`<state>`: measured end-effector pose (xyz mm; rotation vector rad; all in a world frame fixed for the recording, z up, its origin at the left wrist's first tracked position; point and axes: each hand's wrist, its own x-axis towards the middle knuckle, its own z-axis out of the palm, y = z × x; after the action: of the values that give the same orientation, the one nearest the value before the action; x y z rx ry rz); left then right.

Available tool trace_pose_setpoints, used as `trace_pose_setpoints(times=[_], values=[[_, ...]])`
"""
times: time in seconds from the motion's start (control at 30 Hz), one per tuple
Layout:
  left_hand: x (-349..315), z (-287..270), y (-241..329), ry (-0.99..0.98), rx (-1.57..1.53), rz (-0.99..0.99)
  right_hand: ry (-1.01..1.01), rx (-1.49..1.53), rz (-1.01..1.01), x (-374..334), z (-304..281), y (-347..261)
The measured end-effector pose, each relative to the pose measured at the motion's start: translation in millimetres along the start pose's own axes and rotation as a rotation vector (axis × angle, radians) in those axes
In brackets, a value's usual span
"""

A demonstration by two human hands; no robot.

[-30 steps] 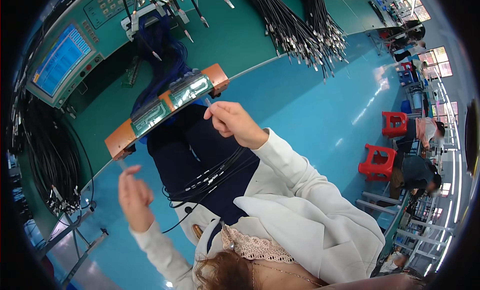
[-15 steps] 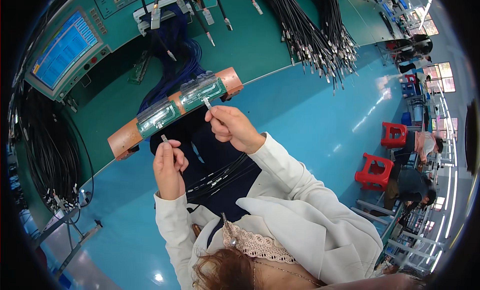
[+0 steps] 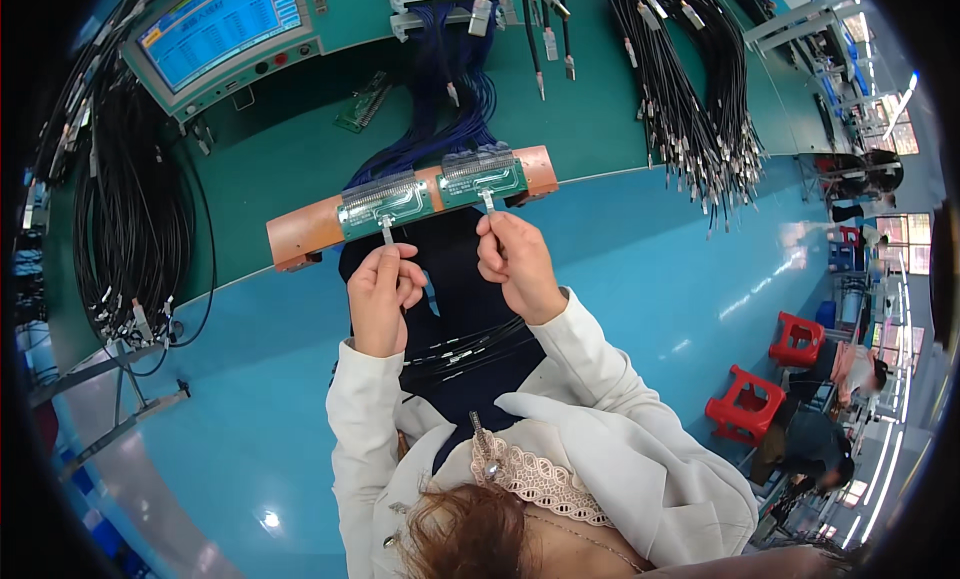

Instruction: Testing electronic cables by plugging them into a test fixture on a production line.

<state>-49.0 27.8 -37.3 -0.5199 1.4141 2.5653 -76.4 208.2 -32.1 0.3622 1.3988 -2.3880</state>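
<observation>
My left hand (image 3: 382,291) pinches a small metal-tipped cable connector (image 3: 389,235) between thumb and fingers. Its tip meets the near edge of the left green circuit board (image 3: 405,207). To the right, my right hand (image 3: 520,264) is closed on a second cable connector (image 3: 488,205), whose end touches the socket area of the right circuit board (image 3: 480,182). How deep either connector sits is too small to tell. Both boards are mounted on a copper-coloured curved bar (image 3: 305,229) at the bench edge, and blue wires (image 3: 440,109) run from them to the back.
Black cables (image 3: 465,347) lie across my lap. A tester with a lit screen (image 3: 220,34) stands at the back left. Cable bundles hang at left (image 3: 130,229) and right (image 3: 690,109). A loose circuit board (image 3: 362,104) lies on the green bench (image 3: 560,129). Red stools (image 3: 745,404) and seated people are at right.
My left hand has brought its connector up to the left board; before, a gap lay between them. My right hand still holds its connector at the right board. The whole view has shifted.
</observation>
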Motion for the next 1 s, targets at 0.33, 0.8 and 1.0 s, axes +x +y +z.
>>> trace_pose_setpoints(times=[0.33, 0.8, 1.0], values=[[0, 3, -1, -0.031, 0.001, -0.014, -0.047, 0.042, 0.048, 1, 1, -2], [2, 8, 1, 0.005, 0.061, 0.020, -0.021, -0.018, -0.029, 2, 0, 3], [5, 12, -1, 0.047, 0.033, 0.042, -0.018, 0.026, 0.009, 3, 2, 0]])
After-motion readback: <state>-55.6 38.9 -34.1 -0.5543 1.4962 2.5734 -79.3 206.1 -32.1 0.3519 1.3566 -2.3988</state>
